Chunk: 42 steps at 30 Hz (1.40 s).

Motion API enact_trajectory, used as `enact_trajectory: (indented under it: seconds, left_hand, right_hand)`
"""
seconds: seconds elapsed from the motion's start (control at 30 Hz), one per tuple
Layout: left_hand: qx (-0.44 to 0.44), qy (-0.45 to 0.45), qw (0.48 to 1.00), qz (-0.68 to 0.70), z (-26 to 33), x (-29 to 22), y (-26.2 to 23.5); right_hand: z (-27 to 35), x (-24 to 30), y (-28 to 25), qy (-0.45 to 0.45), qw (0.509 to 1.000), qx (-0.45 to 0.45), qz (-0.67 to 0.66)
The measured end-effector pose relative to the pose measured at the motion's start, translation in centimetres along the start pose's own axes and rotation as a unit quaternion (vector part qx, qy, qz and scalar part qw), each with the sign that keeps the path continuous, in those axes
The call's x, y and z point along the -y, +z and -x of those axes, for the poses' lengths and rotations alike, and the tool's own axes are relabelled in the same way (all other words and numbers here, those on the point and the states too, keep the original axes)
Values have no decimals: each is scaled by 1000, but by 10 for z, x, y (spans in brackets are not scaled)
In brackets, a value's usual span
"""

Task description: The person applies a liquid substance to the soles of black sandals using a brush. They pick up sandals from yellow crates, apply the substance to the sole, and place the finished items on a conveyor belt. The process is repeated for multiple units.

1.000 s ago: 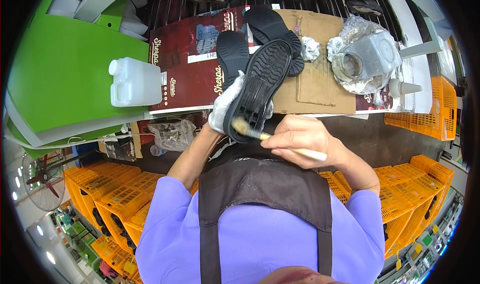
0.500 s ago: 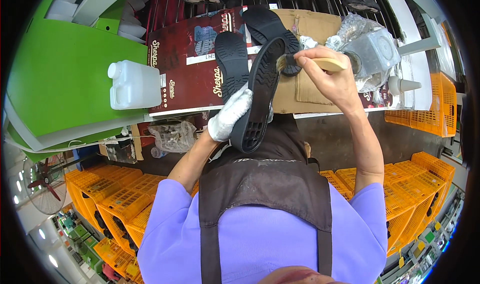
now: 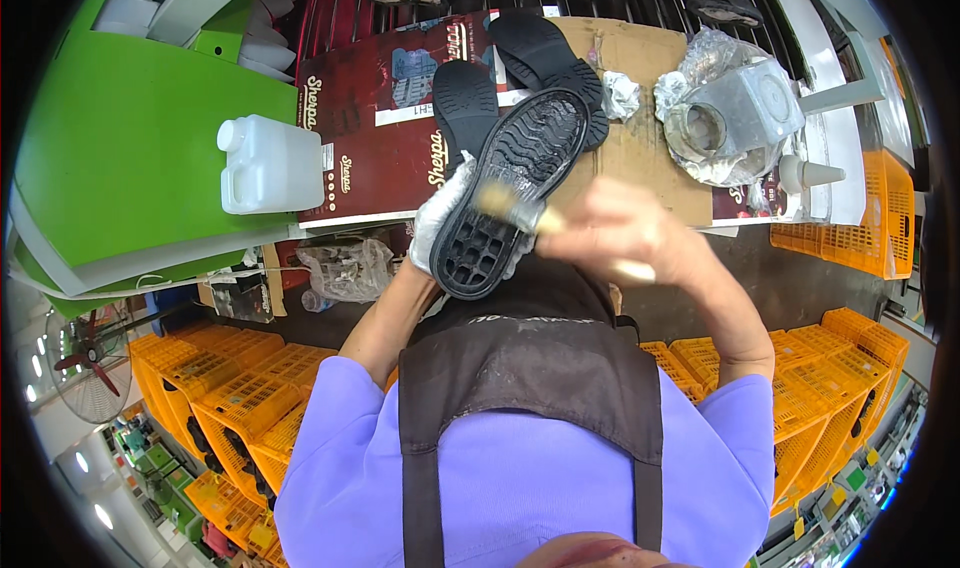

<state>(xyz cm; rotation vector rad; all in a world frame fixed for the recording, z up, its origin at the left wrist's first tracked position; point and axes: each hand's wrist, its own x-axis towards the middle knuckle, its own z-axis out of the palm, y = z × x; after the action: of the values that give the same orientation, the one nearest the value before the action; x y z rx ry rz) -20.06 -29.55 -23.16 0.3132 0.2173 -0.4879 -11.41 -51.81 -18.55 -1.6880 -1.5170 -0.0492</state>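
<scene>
My left hand [image 3: 440, 216], in a white glove, grips a black shoe sole [image 3: 527, 150] from its left edge and beneath. The sole is tilted, its grooved inner face up, with square hollows at the heel end nearest me. My bare right hand [image 3: 625, 230] is closed round the pale handle of a brush [image 3: 508, 206]. The brush's bristles lie over the middle of the sole, where the surface looks wet; hand and brush are blurred by motion. Behind the held piece, more black soles [image 3: 466, 105] lie on the cardboard.
A white plastic jug [image 3: 270, 166] stands at the left by a green surface [image 3: 150, 148]. On the brown cardboard [image 3: 640, 158] at right sit crumpled foil [image 3: 621, 95], a clear container [image 3: 750, 108] in plastic wrap, and a nozzle bottle [image 3: 808, 174]. Orange crates [image 3: 810, 388] stand on both sides.
The brush has swept from the sole's far right edge down to its middle, toward me. My left hand has turned the sole so its inner face shows more fully.
</scene>
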Motion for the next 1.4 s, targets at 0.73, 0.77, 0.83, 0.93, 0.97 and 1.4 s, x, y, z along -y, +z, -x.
enact_trajectory:
  seconds: [0.73,0.77,0.83,0.93,0.97,1.4]
  left_hand:
    - [-30,55,968,-242,-7,-6,-3]
    - [-21,90,932,-351,-8,-7,-2]
    - [8,63,934,-352,-5,-9,2]
    - [4,45,949,-313,-1,-9,3]
    - [4,44,954,-297,0,-9,3]
    - [-8,80,986,-145,-13,-9,4]
  right_hand:
    - [-22,16,-8,449,806,9,-386]
    - [-26,8,-10,451,799,-10,-397]
    - [-31,-6,-11,461,801,-52,-379]
    - [-32,-14,-17,449,862,-95,-214]
    - [-32,-15,-18,416,889,-116,-152]
    - [-16,46,-11,83,989,-76,-95]
